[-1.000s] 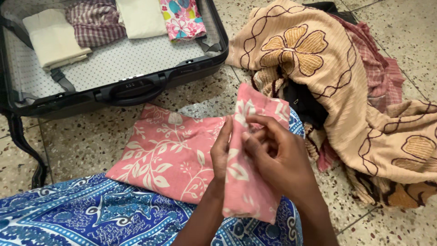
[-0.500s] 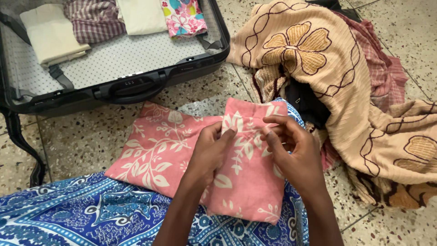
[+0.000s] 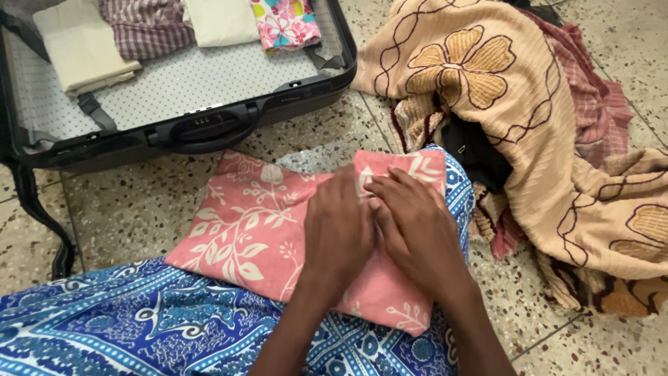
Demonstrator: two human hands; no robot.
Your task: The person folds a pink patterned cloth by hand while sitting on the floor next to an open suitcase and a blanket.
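A pink cloth with a white leaf print (image 3: pixel 243 223) lies partly folded across my lap and the floor. My left hand (image 3: pixel 337 233) and my right hand (image 3: pixel 414 226) rest flat side by side on its folded right part, palms down, pressing it onto the blue patterned fabric (image 3: pixel 139 327) over my legs. Neither hand grips anything. The fold under the hands is mostly hidden; only its top edge and lower corner show.
An open dark suitcase (image 3: pixel 202 129) lies at the upper left, holding folded cream, checked and bright floral clothes. A heap of beige flower-patterned cloth (image 3: pixel 529 125) with pink and dark garments lies at the right. The floor is speckled terrazzo tile (image 3: pixel 118 209).
The folded part of the pink cloth, held up a second ago, has come down flat onto my lap. Both hands went from pinching it to lying flat on it.
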